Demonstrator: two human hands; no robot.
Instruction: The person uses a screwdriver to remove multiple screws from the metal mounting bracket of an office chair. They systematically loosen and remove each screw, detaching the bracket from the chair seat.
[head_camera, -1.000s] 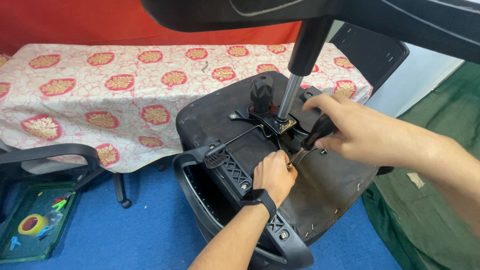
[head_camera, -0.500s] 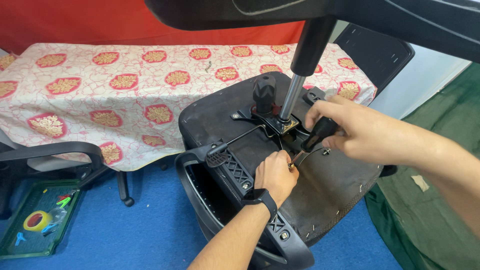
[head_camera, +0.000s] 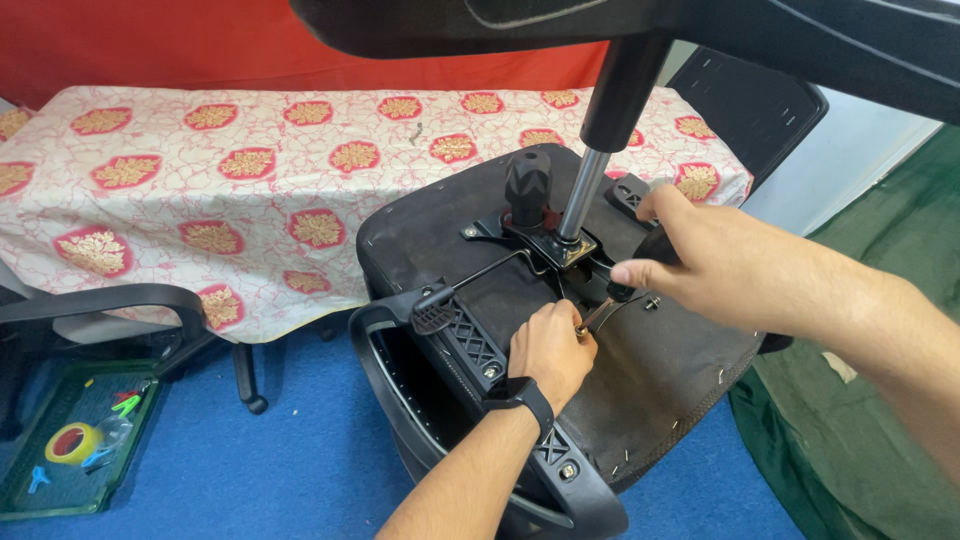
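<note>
right hand (head_camera: 712, 262) grips a screwdriver (head_camera: 610, 298) slanting down-left to the screw the left hand (head_camera: 549, 350) pinches on the upturned chair seat (head_camera: 660, 370).

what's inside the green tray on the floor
The green tray holds a yellow tape roll and a few small coloured bits. An armrest covers its far end.

A cloth-covered bench (head_camera: 200, 190) fills the upper left, bearing a small metal part (head_camera: 417, 132). On the blue floor (head_camera: 300, 460), lower left, sits a green tray (head_camera: 20, 478).
</note>
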